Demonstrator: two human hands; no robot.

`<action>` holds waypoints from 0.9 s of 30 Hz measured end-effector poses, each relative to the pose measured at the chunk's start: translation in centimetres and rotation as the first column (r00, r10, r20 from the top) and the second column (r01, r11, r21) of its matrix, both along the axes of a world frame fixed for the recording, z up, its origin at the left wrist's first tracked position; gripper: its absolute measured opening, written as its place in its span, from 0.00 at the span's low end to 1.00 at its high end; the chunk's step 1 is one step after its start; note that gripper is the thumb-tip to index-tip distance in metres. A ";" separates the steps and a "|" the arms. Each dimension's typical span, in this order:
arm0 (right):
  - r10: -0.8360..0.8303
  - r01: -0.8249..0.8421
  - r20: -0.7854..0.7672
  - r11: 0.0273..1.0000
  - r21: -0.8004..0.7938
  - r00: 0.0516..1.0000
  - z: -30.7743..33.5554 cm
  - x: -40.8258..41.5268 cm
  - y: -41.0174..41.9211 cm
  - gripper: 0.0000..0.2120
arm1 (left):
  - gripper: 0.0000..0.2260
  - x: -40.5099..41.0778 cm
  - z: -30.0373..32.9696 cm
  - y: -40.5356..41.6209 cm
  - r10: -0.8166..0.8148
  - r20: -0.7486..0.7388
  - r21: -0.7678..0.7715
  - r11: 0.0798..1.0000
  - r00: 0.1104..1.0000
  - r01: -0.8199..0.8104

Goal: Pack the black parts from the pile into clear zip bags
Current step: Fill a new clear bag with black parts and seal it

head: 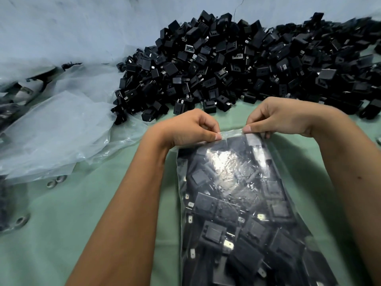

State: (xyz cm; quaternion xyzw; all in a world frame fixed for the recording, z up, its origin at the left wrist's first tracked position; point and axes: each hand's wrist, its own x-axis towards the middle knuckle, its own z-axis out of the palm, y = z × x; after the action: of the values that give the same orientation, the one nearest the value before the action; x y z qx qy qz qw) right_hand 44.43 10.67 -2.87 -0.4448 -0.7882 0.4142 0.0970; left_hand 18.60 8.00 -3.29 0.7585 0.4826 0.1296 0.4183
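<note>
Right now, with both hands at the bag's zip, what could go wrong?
The zip bag looks packed full, so the seal between the left hand and right hand may close only partly. Metal tabs on the parts inside could puncture the film. The pile lies close behind; a tug might knock loose parts around.

The bag [237, 203] lies on the tabletop [61, 234], its top edge pinched between the left grip [191, 129] and the right grip [282, 116], parts inside it. Behind both grips the pile [237, 69] spreads along the wall [72, 23]. Left of the left grip lie loose bags [57, 131], with two rings [55, 181] just before them.
</note>
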 end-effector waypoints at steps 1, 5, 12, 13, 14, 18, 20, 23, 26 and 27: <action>0.006 -0.006 0.005 0.999 0.033 1.000 -0.1 -0.1 0.1 0.15 | 0.06 0.1 -0.1 0.0 0.017 0.004 -0.003 1.000 1.000 -0.017; 0.014 -0.012 -0.029 0.996 0.088 0.999 -0.6 -0.7 0.0 0.15 | 0.06 1.3 -0.4 0.1 0.042 -0.006 0.009 0.999 0.999 -0.042; -0.029 0.038 -0.108 0.996 0.077 0.994 -0.6 -0.7 0.0 0.22 | 0.08 0.9 -0.5 0.2 -0.010 0.040 0.052 0.999 0.999 0.008; -0.027 0.034 -0.108 0.997 0.064 0.994 -0.6 -0.4 0.0 0.22 | 0.08 0.7 -0.6 0.2 -0.013 0.055 0.048 0.999 0.998 0.010; -0.023 0.029 -0.110 0.999 0.046 0.994 -0.5 -0.2 0.1 0.21 | 0.09 0.6 -0.6 0.1 -0.013 0.065 0.043 0.999 0.998 0.011; -0.035 0.044 -0.148 0.998 0.055 0.988 -0.8 0.2 0.2 0.15 | 0.09 0.5 -0.6 0.1 -0.005 0.052 0.042 0.999 0.999 0.003; -0.049 0.064 -0.182 0.995 0.078 0.982 -1.1 0.1 0.1 0.14 | 0.10 0.3 -0.7 0.2 0.011 0.051 0.036 0.999 0.999 -0.013; -0.066 0.088 -0.207 0.991 0.101 0.976 -1.4 -0.1 0.5 0.14 | 0.10 0.1 -1.0 0.3 0.044 0.053 0.042 0.998 0.998 -0.047; -0.103 0.122 -0.211 0.989 0.081 0.972 -1.5 0.1 0.7 0.15 | 0.10 0.0 -0.9 0.2 0.056 0.044 0.049 0.997 0.997 -0.058; -0.114 0.133 -0.208 0.988 0.081 0.971 -1.6 0.1 0.7 0.15 | 0.10 0.0 -0.9 0.1 0.057 0.040 0.046 0.997 0.998 -0.059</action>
State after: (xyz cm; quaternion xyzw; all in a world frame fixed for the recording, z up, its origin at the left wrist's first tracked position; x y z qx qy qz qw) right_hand 44.56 11.37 -4.47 -0.4435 -0.7636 0.4128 0.2233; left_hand 18.62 8.13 -4.20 0.7512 0.4928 0.1677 0.4058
